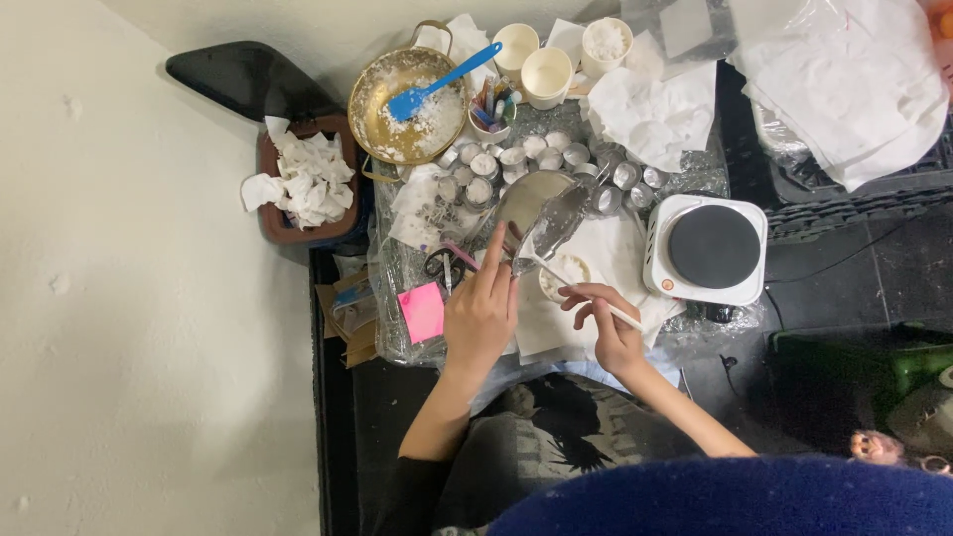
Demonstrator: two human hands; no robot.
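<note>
The left hand [483, 316] steadies a tilted metal jug [549, 226], fingers on its rim. The right hand [613, 335] has fingers closed on a white stick [581, 291] reaching into a small cup [564, 276] on the counter. This looks like stirring or scraping; next calls for a steady tilt over the cup.

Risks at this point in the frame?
1. The left hand tilts a clear glass jug over a small white cup; a pour may overshoot onto the white paper sheet.
2. The right hand holds a white stick in that cup and may tip it.
</note>
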